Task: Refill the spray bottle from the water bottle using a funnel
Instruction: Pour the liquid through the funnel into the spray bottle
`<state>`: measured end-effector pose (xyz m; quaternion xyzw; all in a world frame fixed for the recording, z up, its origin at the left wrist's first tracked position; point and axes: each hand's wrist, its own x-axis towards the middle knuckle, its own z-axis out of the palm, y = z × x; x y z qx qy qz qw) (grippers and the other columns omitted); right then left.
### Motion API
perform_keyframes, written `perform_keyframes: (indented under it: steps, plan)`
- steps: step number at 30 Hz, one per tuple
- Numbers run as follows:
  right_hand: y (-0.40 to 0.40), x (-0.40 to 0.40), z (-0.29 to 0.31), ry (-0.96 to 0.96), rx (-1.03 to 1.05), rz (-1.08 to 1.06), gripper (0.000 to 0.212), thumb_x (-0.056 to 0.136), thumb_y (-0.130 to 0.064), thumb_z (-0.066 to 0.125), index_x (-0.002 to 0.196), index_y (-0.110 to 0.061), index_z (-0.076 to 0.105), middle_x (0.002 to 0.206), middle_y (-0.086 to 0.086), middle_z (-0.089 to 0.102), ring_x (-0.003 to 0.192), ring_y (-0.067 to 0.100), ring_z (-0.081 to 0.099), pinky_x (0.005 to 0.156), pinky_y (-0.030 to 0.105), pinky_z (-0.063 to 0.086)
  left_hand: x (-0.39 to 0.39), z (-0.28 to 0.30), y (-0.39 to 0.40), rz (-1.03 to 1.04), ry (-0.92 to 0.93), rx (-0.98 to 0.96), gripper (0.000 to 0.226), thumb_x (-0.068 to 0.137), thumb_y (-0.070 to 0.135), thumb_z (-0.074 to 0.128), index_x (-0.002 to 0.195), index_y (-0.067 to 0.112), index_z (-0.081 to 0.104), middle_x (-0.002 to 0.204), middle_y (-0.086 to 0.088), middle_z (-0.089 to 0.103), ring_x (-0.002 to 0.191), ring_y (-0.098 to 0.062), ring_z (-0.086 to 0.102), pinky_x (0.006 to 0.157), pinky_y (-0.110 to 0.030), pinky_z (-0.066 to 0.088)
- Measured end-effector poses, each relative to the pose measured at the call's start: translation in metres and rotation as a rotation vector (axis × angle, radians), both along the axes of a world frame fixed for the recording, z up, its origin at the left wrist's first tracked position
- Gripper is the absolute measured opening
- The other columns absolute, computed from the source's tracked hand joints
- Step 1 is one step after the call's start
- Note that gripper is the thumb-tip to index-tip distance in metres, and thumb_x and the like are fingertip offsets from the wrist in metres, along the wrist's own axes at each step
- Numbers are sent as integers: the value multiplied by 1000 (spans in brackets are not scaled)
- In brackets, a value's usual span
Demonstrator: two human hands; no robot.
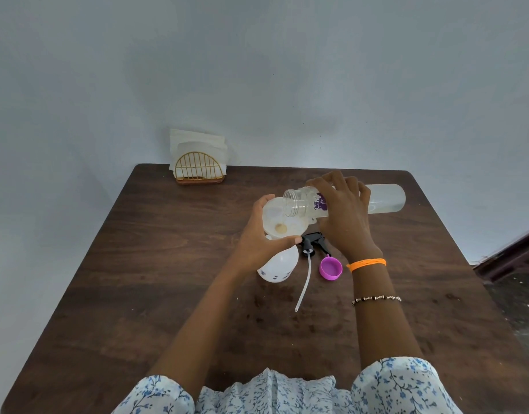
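A white funnel point(282, 224) sits in the neck of the white spray bottle point(278, 265), which stands on the table. My left hand point(258, 234) grips the funnel's rim from the left. My right hand point(344, 215) holds the clear water bottle point(385, 198) tipped almost level, its open mouth over the funnel's right edge. A little water lies in the bottle's lower side. The black spray head point(312, 243) with its long dip tube lies on the table beside the spray bottle. A purple cap point(330, 267) lies open side up to its right.
A gold wire napkin holder point(197, 170) with white napkins stands at the back left of the dark wooden table point(167, 294). A grey wall rises behind the table. Dark furniture shows at the right edge.
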<state>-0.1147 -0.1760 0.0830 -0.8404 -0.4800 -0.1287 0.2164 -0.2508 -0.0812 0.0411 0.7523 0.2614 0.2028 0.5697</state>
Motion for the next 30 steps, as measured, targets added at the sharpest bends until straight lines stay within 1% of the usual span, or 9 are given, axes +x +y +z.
perform_keyframes:
  steps: [3,5,10,15,18,22,25,27,30]
  plan:
    - [0,0,1,3,-3,3,57,62,0,75,113,-19,60,117,9,55,109,32,46,98,43,27,0,0,1,1,2,-1,86,72,24,79,136,36,22,124,18,34,102,15,40,72,-4,39]
    - [0,0,2,1,-3,3,57,62,0,76,113,-19,60,116,9,55,109,32,46,98,44,27,1,-1,1,-1,1,-5,86,72,24,79,135,36,22,125,18,34,102,15,41,73,-5,39]
    - [0,-1,2,2,-2,4,57,61,-1,76,113,-18,60,116,10,55,109,33,47,99,44,27,1,0,0,4,0,-7,84,71,24,80,131,40,22,124,19,35,102,14,41,70,-4,39]
    - [0,0,2,4,-2,3,58,61,1,75,113,-19,60,116,10,54,109,33,46,99,44,27,0,0,0,6,0,-3,85,72,24,80,133,38,23,123,20,35,101,15,41,69,-2,41]
    - [0,0,1,3,-3,3,59,59,3,75,113,-19,60,116,10,55,108,33,47,98,44,27,0,0,0,0,-1,-12,85,72,24,80,134,38,22,125,18,36,101,11,43,72,-7,40]
    - [0,1,0,-7,-3,1,59,59,4,74,112,-20,60,115,9,55,107,32,47,98,44,28,0,0,1,-1,6,-6,85,72,24,80,133,39,22,125,17,35,101,14,42,72,-7,40]
    - [1,1,0,-4,-2,-1,59,59,4,74,112,-20,60,115,9,55,108,33,47,98,44,28,0,0,1,0,11,3,85,72,24,80,133,38,22,123,19,35,100,15,41,69,-1,40]
    - [1,1,0,-5,-2,-1,58,60,2,75,112,-20,60,116,9,55,108,33,47,98,45,28,1,0,1,2,11,6,86,71,24,80,134,37,22,121,20,34,99,17,40,68,5,38]
    - [0,1,0,-2,-2,2,57,60,-1,76,111,-20,60,115,9,55,108,32,47,98,45,28,2,0,1,3,20,11,87,71,25,80,135,36,21,122,20,34,99,16,40,66,2,38]
